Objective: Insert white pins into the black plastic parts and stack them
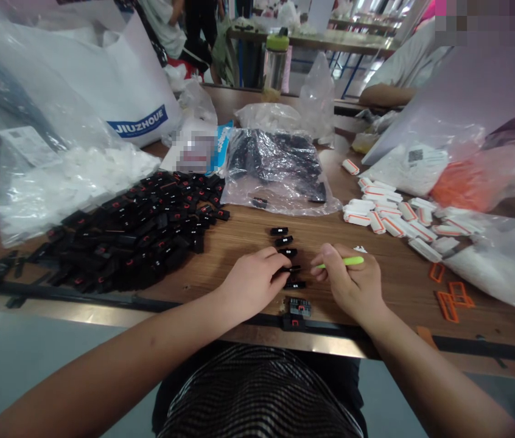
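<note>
My left hand (255, 280) is closed, its thumb and fingertips around one end of a small black plastic piece (294, 269). That piece belongs to a short column of similar ones lying crosswise on the table, such as the top black piece (279, 231) and a lower black piece with white dots (296, 285). My right hand (355, 286) grips a slim lime-green pen-like tool (354, 261), just right of the column; the tool's tip is hidden by the fingers. Below the hands, a grey and black part with a red mark (300, 306) lies near the table edge.
A large heap of black pieces (139, 231) spreads on the left. Behind lies a clear bag of black parts (276, 164). On the right are white pieces with orange strips (389, 210), orange frames (449, 304) and plastic bags. A bottle (276, 64) stands at the back.
</note>
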A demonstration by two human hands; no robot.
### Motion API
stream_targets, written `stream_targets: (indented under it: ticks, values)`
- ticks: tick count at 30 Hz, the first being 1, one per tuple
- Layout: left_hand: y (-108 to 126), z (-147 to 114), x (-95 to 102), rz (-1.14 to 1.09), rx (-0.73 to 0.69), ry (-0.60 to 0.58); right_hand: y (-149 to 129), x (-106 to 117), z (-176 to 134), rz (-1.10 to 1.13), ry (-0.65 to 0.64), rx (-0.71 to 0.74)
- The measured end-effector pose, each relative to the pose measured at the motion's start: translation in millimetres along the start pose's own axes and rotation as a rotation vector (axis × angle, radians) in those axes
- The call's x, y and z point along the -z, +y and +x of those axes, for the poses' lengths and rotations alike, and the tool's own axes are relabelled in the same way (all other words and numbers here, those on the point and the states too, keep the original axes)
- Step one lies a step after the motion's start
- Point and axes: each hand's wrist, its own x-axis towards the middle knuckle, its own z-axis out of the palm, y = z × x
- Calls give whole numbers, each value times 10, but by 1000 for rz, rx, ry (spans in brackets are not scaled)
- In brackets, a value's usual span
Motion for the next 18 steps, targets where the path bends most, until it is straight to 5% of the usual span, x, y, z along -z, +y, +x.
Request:
stream_targets:
  ticks: [10,18]
  values:
    - [-12,3,-1,12,-21,-7,51,18,129,60,4,-240]
    - [-25,8,-8,75,-30,-14,11,72,105,1,-25,-157]
